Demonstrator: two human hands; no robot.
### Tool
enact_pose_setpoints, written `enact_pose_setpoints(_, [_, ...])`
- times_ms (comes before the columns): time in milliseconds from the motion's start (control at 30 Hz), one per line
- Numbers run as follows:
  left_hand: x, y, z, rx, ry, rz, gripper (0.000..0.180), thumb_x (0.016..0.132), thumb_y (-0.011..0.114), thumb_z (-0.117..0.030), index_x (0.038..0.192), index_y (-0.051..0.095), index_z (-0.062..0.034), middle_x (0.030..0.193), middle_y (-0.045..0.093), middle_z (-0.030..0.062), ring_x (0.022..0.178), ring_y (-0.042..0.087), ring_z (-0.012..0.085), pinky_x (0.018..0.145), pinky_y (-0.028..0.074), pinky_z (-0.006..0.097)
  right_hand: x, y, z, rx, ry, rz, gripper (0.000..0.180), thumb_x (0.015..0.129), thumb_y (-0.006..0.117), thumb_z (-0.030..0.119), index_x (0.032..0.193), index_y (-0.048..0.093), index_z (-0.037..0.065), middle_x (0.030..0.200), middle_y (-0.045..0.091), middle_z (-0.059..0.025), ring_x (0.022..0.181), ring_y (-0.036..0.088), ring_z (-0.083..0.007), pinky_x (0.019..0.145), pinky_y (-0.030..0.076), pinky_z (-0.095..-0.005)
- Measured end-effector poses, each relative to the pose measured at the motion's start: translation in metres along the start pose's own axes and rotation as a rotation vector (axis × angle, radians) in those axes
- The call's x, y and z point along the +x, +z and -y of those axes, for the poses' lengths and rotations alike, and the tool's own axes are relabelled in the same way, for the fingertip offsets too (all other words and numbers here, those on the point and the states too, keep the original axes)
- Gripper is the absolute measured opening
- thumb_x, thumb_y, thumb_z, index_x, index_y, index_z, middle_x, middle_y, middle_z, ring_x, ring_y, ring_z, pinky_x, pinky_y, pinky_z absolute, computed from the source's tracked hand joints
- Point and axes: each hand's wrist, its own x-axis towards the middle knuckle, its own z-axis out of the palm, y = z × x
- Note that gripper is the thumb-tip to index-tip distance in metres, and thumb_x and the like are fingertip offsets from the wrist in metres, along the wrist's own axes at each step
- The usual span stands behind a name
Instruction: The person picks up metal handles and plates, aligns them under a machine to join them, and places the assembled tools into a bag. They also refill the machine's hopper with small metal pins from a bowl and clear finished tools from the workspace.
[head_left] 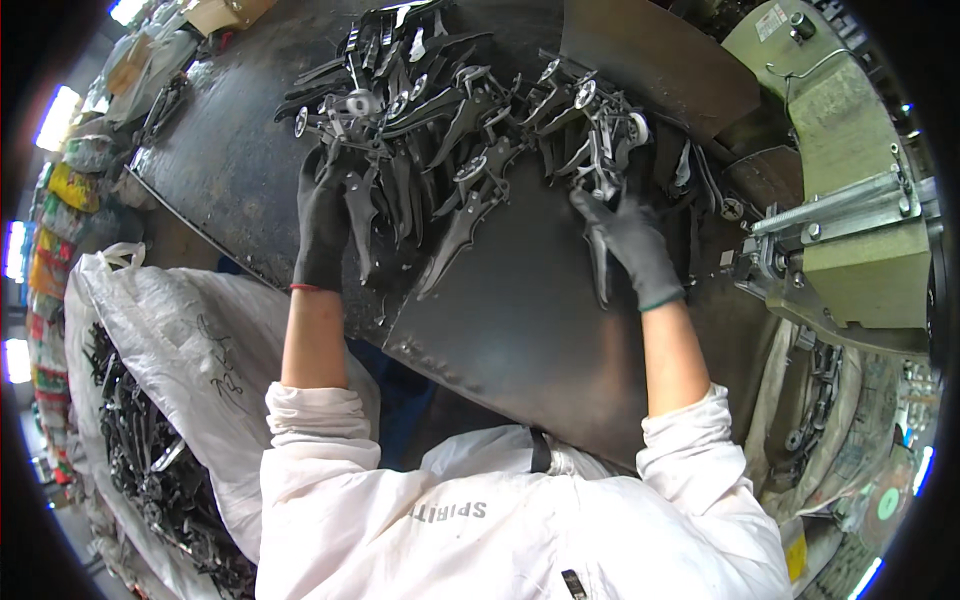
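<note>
Workshop: bulky olive-green metal machine (850, 120), two o'clock; white plastic sack (180, 340), slender black metal parts (165, 460) inside, eight o'clock.

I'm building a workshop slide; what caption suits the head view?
Gloved left hand and right hand at a heap of dark metal parts on a worktable, green machine at right.

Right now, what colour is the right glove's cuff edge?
Green: the cuff edge of the right glove, seen in the head view.

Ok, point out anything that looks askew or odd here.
The grey gloves don't match: the cuff edge is red on the left hand, green on the right hand. The metal parts lie jumbled on the table, pointing every which way. I can't make out damage.
</note>
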Motion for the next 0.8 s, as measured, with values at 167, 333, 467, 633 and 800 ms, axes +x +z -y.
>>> enact_pose_setpoints(167, [0.018, -0.028, 0.009, -0.311, -0.344, 0.105, 0.031, 0.101, 0.068, -0.020, 0.127, 0.063, -0.0043, 0.115, 0.070, 0.0108, 0.097, 0.071, 0.0204, 0.081, 0.059, 0.034, 0.014, 0.032, 0.035, 0.389, -0.135, 0.047, 0.115, 0.080, 0.085, 0.054, 0.163, 0.022, 0.004, 0.144, 0.056, -0.0291, 0.131, 0.058, -0.0455, 0.112, 0.045, -0.0475])
enact_pose_setpoints(333, [0.010, -0.002, 0.016, -0.270, -0.213, 0.245, 0.037, 0.102, 0.065, -0.021, 0.137, 0.059, -0.0098, 0.123, 0.068, 0.0081, 0.101, 0.069, 0.0193, 0.086, 0.058, 0.033, 0.042, 0.054, 0.049, 0.444, -0.167, -0.305, 0.102, 0.078, 0.089, 0.040, 0.158, 0.033, 0.010, 0.135, 0.063, -0.0170, 0.118, 0.066, -0.0302, 0.097, 0.054, -0.0410])
enact_pose_setpoints(467, [0.006, -0.014, 0.030, -0.460, -0.244, 0.170, 0.040, 0.103, 0.063, -0.023, 0.141, 0.057, -0.0123, 0.127, 0.067, 0.0070, 0.106, 0.069, 0.0212, 0.095, 0.057, 0.038, 0.053, 0.046, 0.058, 1.088, -0.095, -0.111, 0.091, 0.082, 0.087, 0.022, 0.155, 0.034, 0.006, 0.138, 0.060, -0.0178, 0.114, 0.068, -0.0277, 0.096, 0.057, -0.0393])
enact_pose_setpoints(633, [-0.010, 0.008, 0.010, -0.603, -0.451, 0.199, 0.042, 0.101, 0.065, -0.022, 0.140, 0.057, -0.0121, 0.120, 0.070, 0.0053, 0.105, 0.070, 0.0224, 0.095, 0.056, 0.037, 0.087, 0.033, 0.020, 1.674, 0.096, 0.056, 0.045, 0.088, 0.082, 0.011, 0.128, 0.064, 0.002, 0.116, 0.071, -0.0093, 0.103, 0.070, -0.0189, 0.088, 0.059, -0.0345])
enact_pose_setpoints(800, [-0.024, 0.031, 0.003, -0.259, -0.242, 0.197, 0.048, 0.094, 0.069, -0.014, 0.140, 0.057, -0.0140, 0.126, 0.065, 0.0048, 0.116, 0.063, 0.0175, 0.097, 0.055, 0.034, 0.094, 0.037, 0.034, 1.227, -0.052, 0.152, 0.036, 0.093, 0.078, 0.012, 0.125, 0.066, 0.005, 0.123, 0.073, -0.0048, 0.108, 0.070, -0.0175, 0.097, 0.056, -0.0315])
